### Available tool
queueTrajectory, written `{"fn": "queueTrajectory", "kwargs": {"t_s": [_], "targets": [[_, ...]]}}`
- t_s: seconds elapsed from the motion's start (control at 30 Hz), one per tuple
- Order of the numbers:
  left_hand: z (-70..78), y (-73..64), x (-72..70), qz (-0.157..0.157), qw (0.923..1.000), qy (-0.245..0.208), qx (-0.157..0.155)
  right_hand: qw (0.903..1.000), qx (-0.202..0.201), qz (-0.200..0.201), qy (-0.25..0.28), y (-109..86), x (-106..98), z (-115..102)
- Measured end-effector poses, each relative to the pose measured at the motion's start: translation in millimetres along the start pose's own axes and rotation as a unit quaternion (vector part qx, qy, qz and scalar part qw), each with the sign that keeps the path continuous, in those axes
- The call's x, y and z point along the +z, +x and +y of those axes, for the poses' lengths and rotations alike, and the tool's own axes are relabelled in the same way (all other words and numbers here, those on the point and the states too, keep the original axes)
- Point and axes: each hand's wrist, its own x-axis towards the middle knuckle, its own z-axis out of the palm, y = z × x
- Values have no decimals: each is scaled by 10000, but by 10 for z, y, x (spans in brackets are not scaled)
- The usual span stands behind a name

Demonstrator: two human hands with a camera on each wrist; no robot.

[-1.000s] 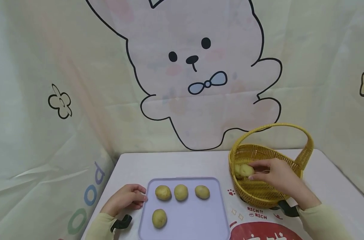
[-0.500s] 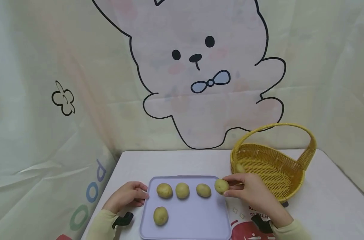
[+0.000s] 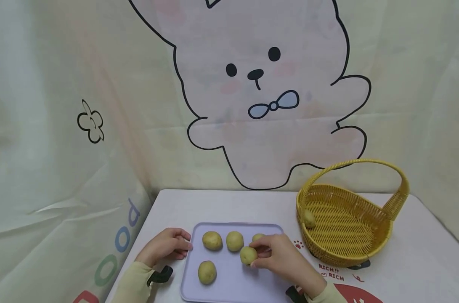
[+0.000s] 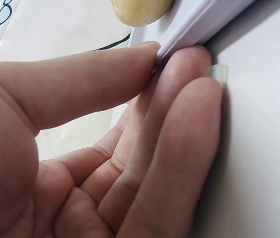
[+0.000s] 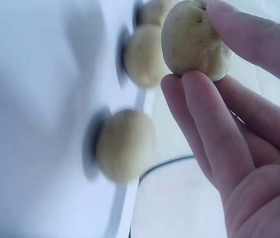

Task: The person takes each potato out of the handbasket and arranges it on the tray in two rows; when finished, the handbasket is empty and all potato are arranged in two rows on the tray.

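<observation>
A lavender tray [image 3: 229, 289] lies on the table with several potatoes on it: a row along the back, and one potato [image 3: 207, 272] nearer the front left. At the tray's left edge is my left hand [image 3: 164, 246]; its thumb and fingers pinch the rim in the left wrist view. My right hand [image 3: 284, 257] holds another potato [image 3: 248, 255] between thumb and fingertips, above the middle of the tray. In the right wrist view this held potato [image 5: 192, 42] is raised off the tray surface. The hand partly hides the rightmost back potato [image 3: 258, 237].
To the right of the tray stands a yellow woven basket [image 3: 350, 229] with a tall arched handle. One potato [image 3: 309, 219] lies at its left inner side. Behind the white table [image 3: 218, 206] hangs a printed curtain [image 3: 153, 97].
My right hand has taken a potato out of the basket and carried it left over the tray. My left hand has stayed at the tray's left edge. The head view has shifted slightly.
</observation>
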Motion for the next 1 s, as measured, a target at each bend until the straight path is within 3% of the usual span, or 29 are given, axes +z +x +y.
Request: {"fn": "queueTrajectory", "kwargs": {"t_s": [0.4, 1.0], "targets": [[19, 20, 8, 12, 10000, -16, -52, 9992, -186, -334, 70, 41, 290, 2], [5, -2, -1, 22, 10000, 7, -13, 9985, 62, -428, -337, 52, 420, 17]]}}
